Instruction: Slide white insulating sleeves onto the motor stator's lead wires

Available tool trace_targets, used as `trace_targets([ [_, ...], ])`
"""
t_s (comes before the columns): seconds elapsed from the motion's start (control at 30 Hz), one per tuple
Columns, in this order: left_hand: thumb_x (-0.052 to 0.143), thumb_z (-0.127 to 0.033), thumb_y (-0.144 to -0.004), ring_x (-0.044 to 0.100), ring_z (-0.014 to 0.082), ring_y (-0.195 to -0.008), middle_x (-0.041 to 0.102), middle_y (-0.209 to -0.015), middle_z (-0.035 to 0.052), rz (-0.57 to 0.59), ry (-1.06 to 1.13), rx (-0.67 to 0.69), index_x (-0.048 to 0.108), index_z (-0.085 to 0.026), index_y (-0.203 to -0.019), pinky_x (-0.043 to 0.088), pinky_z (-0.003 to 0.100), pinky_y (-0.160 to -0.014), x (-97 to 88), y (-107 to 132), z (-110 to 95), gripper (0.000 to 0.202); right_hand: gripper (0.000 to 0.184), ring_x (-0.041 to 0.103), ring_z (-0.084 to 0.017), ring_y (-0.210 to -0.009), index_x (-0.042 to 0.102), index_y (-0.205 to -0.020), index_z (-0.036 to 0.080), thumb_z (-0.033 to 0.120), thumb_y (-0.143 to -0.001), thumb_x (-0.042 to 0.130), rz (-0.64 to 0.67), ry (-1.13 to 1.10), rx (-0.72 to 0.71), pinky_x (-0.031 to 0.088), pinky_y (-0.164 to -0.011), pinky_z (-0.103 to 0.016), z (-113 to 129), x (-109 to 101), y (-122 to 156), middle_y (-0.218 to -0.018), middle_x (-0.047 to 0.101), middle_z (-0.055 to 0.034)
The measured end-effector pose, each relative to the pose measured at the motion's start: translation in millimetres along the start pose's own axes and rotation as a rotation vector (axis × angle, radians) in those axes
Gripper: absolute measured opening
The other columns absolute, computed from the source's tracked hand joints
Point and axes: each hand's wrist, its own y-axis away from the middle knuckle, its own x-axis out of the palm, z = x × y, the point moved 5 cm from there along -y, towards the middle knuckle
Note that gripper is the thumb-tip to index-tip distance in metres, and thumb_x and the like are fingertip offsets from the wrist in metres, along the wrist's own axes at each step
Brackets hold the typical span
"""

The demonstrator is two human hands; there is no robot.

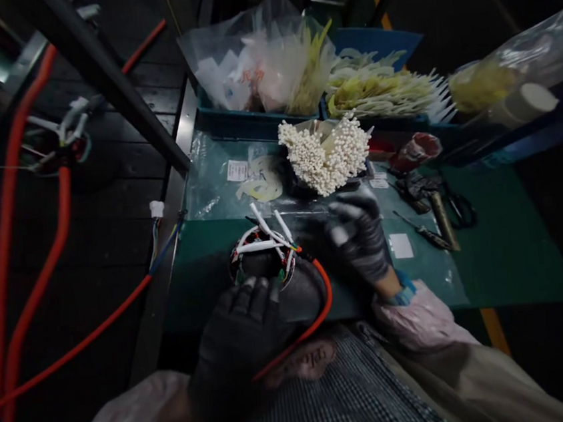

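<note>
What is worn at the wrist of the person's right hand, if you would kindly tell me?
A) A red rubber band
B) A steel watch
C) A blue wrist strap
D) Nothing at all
C. A blue wrist strap circles the wrist just behind the gloved right hand.

Factory assembly workshop, green-matted workbench (513,267), blue parts bins (232,127), bundled white wires (326,156), orange cable (322,307)
</note>
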Motion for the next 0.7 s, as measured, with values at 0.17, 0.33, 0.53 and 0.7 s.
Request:
trace_targets([
  [0.17, 0.054, -0.017, -0.106, 0.078, 0.027, -0.103, 0.086, -0.115, 0.0118, -0.123, -0.012, 0.085, 0.078, -0.014, -0.122, 0.056, 0.042, -0.089, 5.4, 14.7, 10.1, 0.029, 0.022, 0.061, -0.036, -0.124, 0.074, -0.115, 0.026, 0.037, -0.096, 0.074, -0.077, 0.385, 0.098, 0.048, -0.113, -0.062, -60.9, -24.1, -19.3, -0.127, 0.067, -0.012],
  [0.33, 0.061, -0.024, -0.102, 0.078, 0.0307, -0.108, 0.085, -0.118, 0.0136, -0.162, 0.071, 0.038, 0.076, -0.015, -0.128, 0.057, 0.047, -0.094, 15.8, 16.4, 16.9, 0.031, 0.021, 0.05, -0.039, -0.133, 0.073, -0.097, 0.026, 0.037, -0.088, 0.088, -0.087, 0.345, 0.151, 0.032, -0.119, -0.066, -87.5, -5.8, -31.2, -0.129, 0.066, -0.0129],
  [0.53, 0.06, -0.015, -0.099, 0.077, 0.0296, -0.122, 0.084, -0.128, 0.0085, -0.155, 0.127, -0.057, 0.069, -0.023, -0.134, 0.04, 0.057, -0.124, 19.5, 26.9, 11.1, 0.037, 0.014, 0.065, -0.032, -0.107, 0.072, -0.09, 0.026, 0.038, -0.092, 0.08, -0.11, 0.236, 0.076, 0.052, -0.1, -0.054, -74.6, -19.0, -30.1, -0.111, 0.071, -0.0102],
  [0.7, 0.083, -0.039, -0.094, 0.069, 0.0386, -0.136, 0.078, -0.128, 0.0121, -0.241, 0.197, -0.189, 0.067, -0.026, -0.122, 0.049, 0.065, -0.117, 36.9, 28.6, -7.0, 0.035, 0.013, 0.073, -0.028, -0.101, 0.068, -0.093, 0.027, 0.031, -0.088, 0.079, -0.019, -0.135, 0.268, 0.061, -0.092, -0.048, -46.6, -30.5, -24.4, -0.109, 0.075, -0.0058],
])
